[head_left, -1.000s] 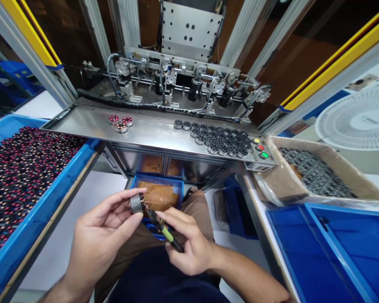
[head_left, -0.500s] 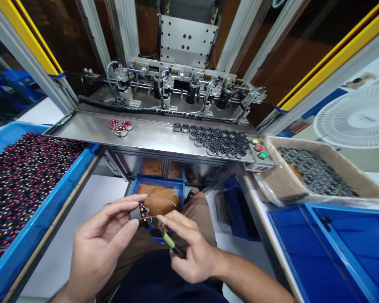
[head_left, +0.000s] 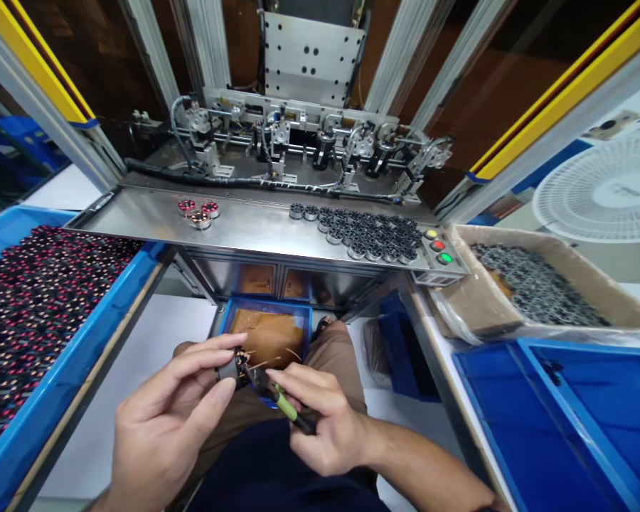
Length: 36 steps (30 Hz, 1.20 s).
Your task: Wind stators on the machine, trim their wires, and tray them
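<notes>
My left hand (head_left: 165,412) is closed on a small motor stator (head_left: 228,369), gripped between thumb and fingers. The stator is grey outside, and copper windings show at its right end. My right hand (head_left: 328,419) is wrapped round wire cutters (head_left: 286,408) with green and black handles. Their dark jaws sit right at the stator's wound end, where thin copper wire ends (head_left: 261,363) stick out to the right. Whether the jaws are closed on a wire is too small to tell. Both hands are above my lap.
On the steel ledge (head_left: 245,227) stand a few wound stators (head_left: 199,219) and several dark unwound cores (head_left: 373,231). A blue bin of wound stators (head_left: 154,259) is at left; a carton (head_left: 474,313), blue trays (head_left: 512,419) and a fan (head_left: 613,188) are at right. A blue bin (head_left: 269,306) sits below.
The cutters' jaws have come closer to the stator's wound end. A copper wire that ran towards my right fingers now sticks out loose. My left hand has shifted slightly left.
</notes>
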### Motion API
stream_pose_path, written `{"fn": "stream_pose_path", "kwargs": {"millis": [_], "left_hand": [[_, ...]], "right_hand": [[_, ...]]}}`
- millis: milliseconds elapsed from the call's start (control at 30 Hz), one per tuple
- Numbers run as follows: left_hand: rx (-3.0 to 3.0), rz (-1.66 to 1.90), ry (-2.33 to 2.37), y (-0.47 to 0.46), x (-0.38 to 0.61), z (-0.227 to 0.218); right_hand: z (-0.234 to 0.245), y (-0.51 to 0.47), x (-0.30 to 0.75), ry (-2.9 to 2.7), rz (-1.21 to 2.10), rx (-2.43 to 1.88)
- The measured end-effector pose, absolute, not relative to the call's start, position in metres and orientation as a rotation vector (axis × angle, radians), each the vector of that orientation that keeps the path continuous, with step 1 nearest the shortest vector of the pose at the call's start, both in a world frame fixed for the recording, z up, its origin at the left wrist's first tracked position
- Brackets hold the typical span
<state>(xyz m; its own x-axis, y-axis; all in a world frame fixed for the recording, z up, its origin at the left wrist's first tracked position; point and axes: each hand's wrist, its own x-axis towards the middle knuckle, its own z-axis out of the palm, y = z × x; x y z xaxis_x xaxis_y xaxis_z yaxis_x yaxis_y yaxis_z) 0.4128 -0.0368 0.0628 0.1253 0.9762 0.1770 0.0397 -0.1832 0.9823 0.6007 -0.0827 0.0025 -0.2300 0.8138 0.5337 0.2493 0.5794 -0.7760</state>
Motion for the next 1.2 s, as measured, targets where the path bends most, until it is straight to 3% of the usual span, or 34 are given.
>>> {"fn": "stream_pose_path", "kwargs": {"millis": [1200], "left_hand": [[1.579, 1.213, 1.006, -0.0419, 0.4106, 0.0605]], "right_hand": [[0.0106, -0.0899, 0.5997, -1.685, 0.686, -0.893]]}}
